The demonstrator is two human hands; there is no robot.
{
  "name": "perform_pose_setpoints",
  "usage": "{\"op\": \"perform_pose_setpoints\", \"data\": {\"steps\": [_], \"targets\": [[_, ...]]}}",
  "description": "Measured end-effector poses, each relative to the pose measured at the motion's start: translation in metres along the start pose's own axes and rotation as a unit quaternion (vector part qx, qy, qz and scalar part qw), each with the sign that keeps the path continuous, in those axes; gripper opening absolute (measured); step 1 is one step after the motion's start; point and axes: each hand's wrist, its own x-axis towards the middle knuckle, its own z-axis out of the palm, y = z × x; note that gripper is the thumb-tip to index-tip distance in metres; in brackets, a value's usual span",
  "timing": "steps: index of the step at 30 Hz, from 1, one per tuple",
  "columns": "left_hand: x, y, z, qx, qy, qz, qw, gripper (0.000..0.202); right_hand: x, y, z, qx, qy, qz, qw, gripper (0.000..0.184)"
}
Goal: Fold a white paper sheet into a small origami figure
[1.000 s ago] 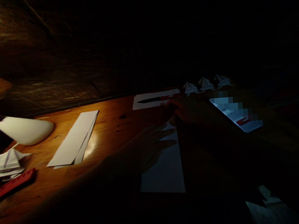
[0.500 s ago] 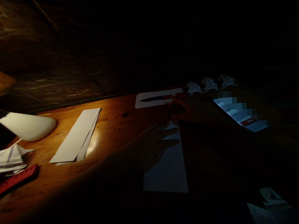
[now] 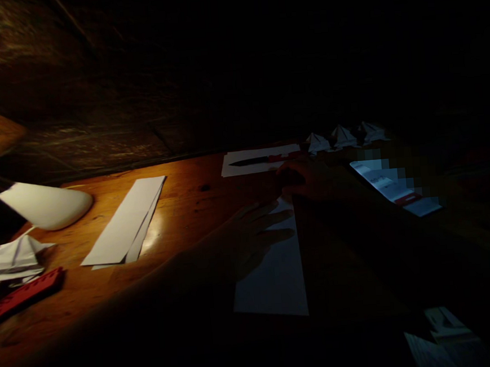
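Note:
A long white strip of paper (image 3: pixel 276 283) lies on the wooden table in deep shadow. My left hand (image 3: pixel 259 233) rests flat across its upper part, fingers spread. At the strip's far end, my right hand (image 3: pixel 306 180) is curled, with thumb and fingertips at the paper's corner; darkness hides part of the grip. Just beyond that hand, a knife (image 3: pixel 249 161) with a dark blade and reddish handle lies on a stack of white paper (image 3: pixel 233 172).
A white lamp base (image 3: pixel 47 204), crumpled folded paper (image 3: pixel 13 261) and a red tool-like object (image 3: pixel 24 294) sit left. Paper strips (image 3: pixel 125 224) lie under the light. Folded paper shapes (image 3: pixel 343 138) line the back right, near a lit phone (image 3: pixel 392 189). More folded paper (image 3: pixel 447 331) shows lower right.

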Motion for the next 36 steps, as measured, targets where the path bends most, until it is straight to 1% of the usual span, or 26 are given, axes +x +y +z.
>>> {"op": "perform_pose_setpoints", "data": {"steps": [6,10,13,18,22,27,30,33,36], "targets": [[0.004,-0.001,-0.008,-0.048,0.001,0.005,0.999,0.055,0.0,-0.002,0.0,0.001,-0.004,0.012,1.0,0.04],[0.008,-0.002,-0.014,-0.061,0.0,0.008,0.998,0.052,0.0,-0.001,0.001,-0.009,0.002,0.018,1.0,0.041],[0.009,-0.004,-0.014,-0.061,-0.006,0.005,0.998,0.05,0.0,0.001,0.002,-0.009,0.006,0.011,1.0,0.042],[0.006,-0.007,-0.01,-0.058,-0.009,0.013,0.998,0.055,0.0,0.001,0.001,-0.007,-0.001,0.005,1.0,0.043],[0.005,-0.007,-0.008,-0.063,-0.011,0.017,0.998,0.054,-0.001,0.001,0.001,-0.007,0.002,0.005,1.0,0.044],[0.009,-0.01,-0.012,-0.054,-0.008,0.028,0.998,0.052,-0.001,0.001,0.0,-0.004,-0.001,0.008,1.0,0.044],[0.014,-0.011,-0.016,-0.051,-0.002,0.046,0.998,0.047,-0.001,0.001,0.001,0.0,0.003,0.005,1.0,0.042],[0.017,-0.01,-0.019,-0.038,-0.005,0.042,0.998,0.046,-0.001,0.0,0.001,0.003,0.006,0.002,1.0,0.04],[0.02,-0.007,-0.02,-0.029,-0.006,0.036,0.999,0.048,-0.001,-0.002,-0.001,0.008,0.002,0.012,1.0,0.039]]}}
